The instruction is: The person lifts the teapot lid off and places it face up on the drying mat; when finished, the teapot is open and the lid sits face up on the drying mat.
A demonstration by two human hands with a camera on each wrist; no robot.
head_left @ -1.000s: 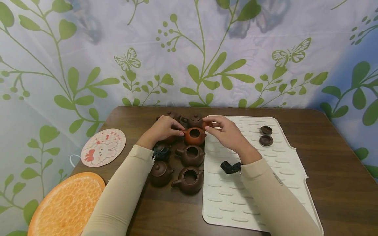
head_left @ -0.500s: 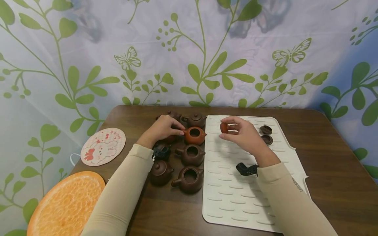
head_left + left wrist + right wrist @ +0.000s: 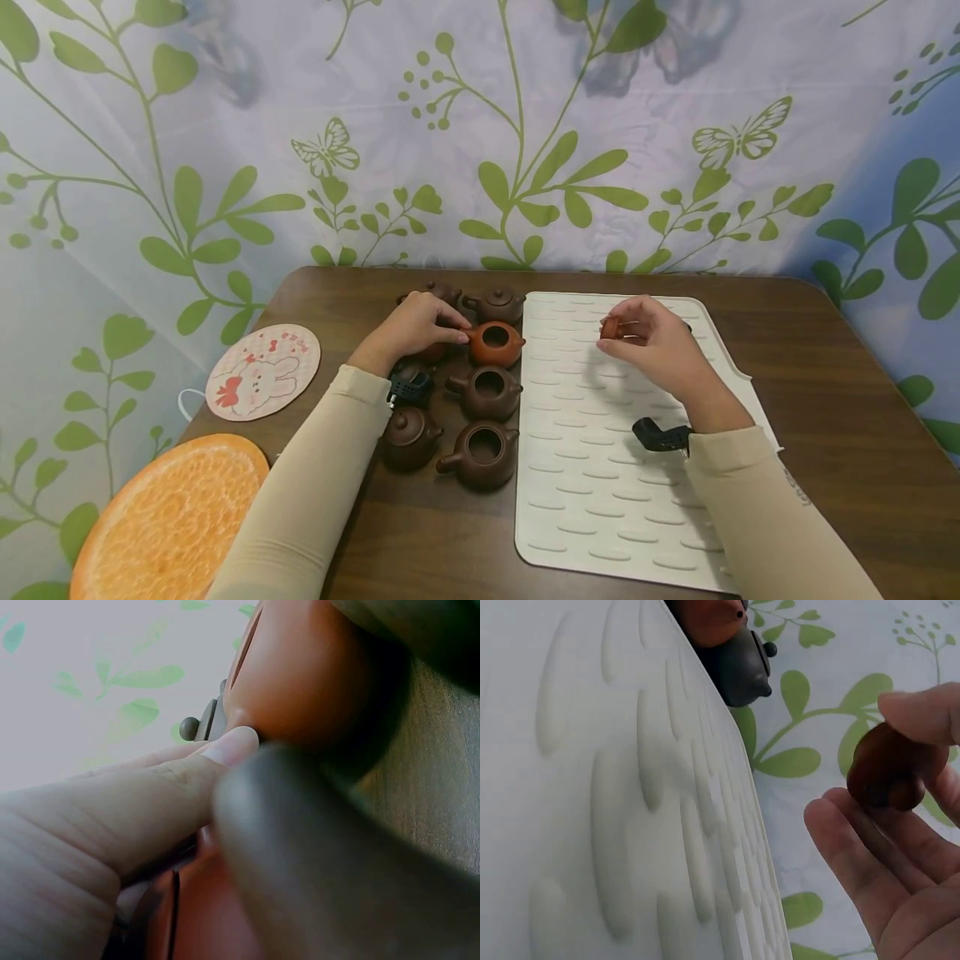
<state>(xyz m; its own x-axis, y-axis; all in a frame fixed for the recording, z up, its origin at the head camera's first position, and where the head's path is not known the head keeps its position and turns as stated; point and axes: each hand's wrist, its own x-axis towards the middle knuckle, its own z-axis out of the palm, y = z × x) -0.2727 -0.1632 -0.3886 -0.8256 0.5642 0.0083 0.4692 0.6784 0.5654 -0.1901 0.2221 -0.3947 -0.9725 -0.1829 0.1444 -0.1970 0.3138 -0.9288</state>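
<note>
My left hand [image 3: 412, 331] pinches the handle of a lidless reddish-orange teapot [image 3: 508, 351], whose round opening faces up. In the left wrist view the thumb presses where the handle meets the pot's body [image 3: 315, 682]. Above the white mat my right hand [image 3: 660, 346] holds a small reddish teapot lid [image 3: 611, 327] between thumb and fingers. Seen from the right wrist, the lid [image 3: 892, 769] is raised clear of the mat. Two lidless dark brown teapots, a middle one [image 3: 504, 402] and a front one [image 3: 501, 468], stand nearer me in the same row.
A lidded brown teapot [image 3: 408, 446] stands front left, and another [image 3: 498, 305] at the back. Other pots are partly hidden by my left arm. The white ridged mat [image 3: 570, 500] lies right of the pots. A rabbit coaster [image 3: 262, 375] and an orange-slice mat [image 3: 172, 517] are at left.
My right hand has moved right from the reddish teapot over the white mat, carrying the lid. It now covers most of the dark lids there. My left hand has stayed at the handle.
</note>
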